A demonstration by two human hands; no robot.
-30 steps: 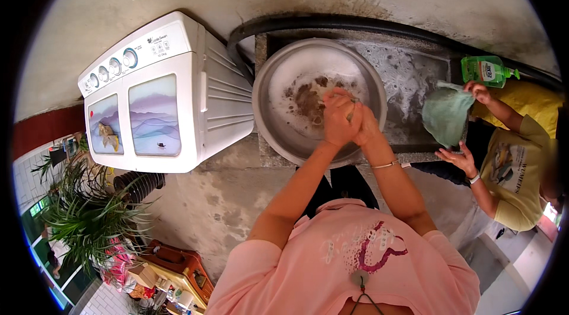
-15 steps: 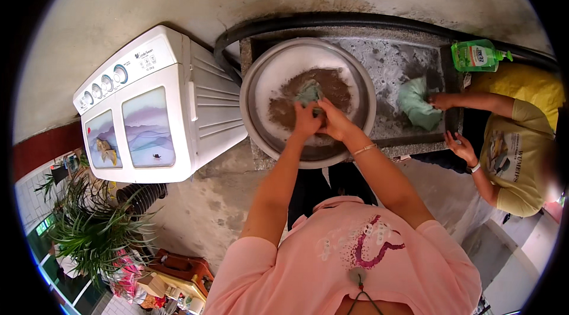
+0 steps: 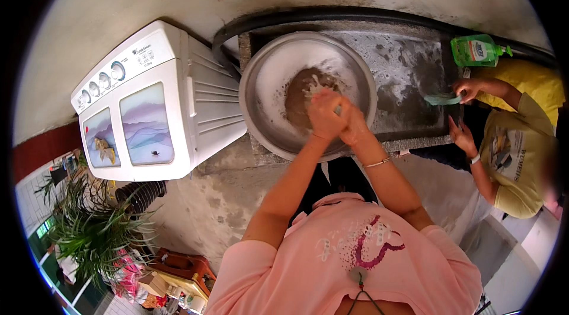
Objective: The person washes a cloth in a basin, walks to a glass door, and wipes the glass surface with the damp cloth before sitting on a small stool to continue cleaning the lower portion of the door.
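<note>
Over a wide metal basin [image 3: 268, 131] of murky, foamy water, my left hand [image 3: 325, 114] and my right hand [image 3: 354, 124] are pressed together, both closed. Between them shows a bit of grey-green cloth [image 3: 338, 110], mostly hidden by my fingers. Water runs from the squeezed cloth and splashes into the brown patch among the white suds [image 3: 271, 80].
The basin sits in a stone trough [image 3: 409, 137] with wet suds. At right, a co-worker's hand [image 3: 469, 88] holds a green cloth [image 3: 443, 99]. A green pump bottle [image 3: 474, 51] lies by the rim. A washing machine [image 3: 139, 107] stands left; a black hose [image 3: 332, 13] runs behind.
My hands have lifted the cloth out of the water and closed tightly round it, moving slightly right. The co-worker's cloth has shifted right and toward that person.
</note>
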